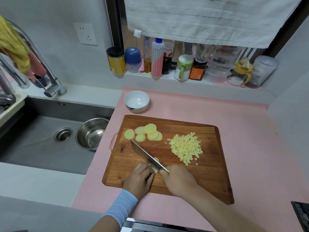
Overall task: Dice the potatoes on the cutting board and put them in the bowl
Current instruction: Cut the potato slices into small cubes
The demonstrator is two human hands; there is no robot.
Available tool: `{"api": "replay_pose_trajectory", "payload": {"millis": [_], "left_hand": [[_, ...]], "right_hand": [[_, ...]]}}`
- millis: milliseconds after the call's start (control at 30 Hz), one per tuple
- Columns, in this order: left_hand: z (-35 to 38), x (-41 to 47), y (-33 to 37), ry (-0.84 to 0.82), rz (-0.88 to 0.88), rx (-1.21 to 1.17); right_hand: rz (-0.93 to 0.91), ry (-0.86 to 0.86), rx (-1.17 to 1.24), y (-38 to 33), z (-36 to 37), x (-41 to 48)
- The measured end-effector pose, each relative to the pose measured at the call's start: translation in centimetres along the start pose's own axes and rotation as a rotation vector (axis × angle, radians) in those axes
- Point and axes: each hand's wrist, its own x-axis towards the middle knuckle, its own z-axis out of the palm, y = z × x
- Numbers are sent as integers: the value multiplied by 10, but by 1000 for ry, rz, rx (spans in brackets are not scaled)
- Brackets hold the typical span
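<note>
A wooden cutting board [209, 178] lies on the pink counter. Several round potato slices [147, 132] sit at its far left, and a pile of diced potato [186, 147] lies at its right. My right hand [179, 180] grips the handle of a cleaver [145, 154], whose blade runs diagonally across a small potato piece [156, 160]. My left hand [139, 179], fingers curled, holds that piece down beside the blade. A white bowl [136, 101] stands empty beyond the board's far left corner.
A steel sink [33, 143] with a metal bowl [91, 133] in it lies to the left, under a faucet [50, 81]. Jars and bottles [184, 64] line the back ledge beneath a hanging white towel [209, 19]. A stove edge [301, 215] shows at the bottom right.
</note>
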Motion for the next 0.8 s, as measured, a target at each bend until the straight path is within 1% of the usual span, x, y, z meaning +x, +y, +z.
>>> {"api": "replay_pose_trajectory", "payload": {"millis": [233,533,800], "left_hand": [[0,0,2,23,2,14],[4,-3,-1,30,-9,11],[6,-3,-3,38,7,0]], "right_hand": [[-44,60,-34,2,-2,-23],[9,-11,13,18,1,-23],[21,-36,58,-5,7,9]]}}
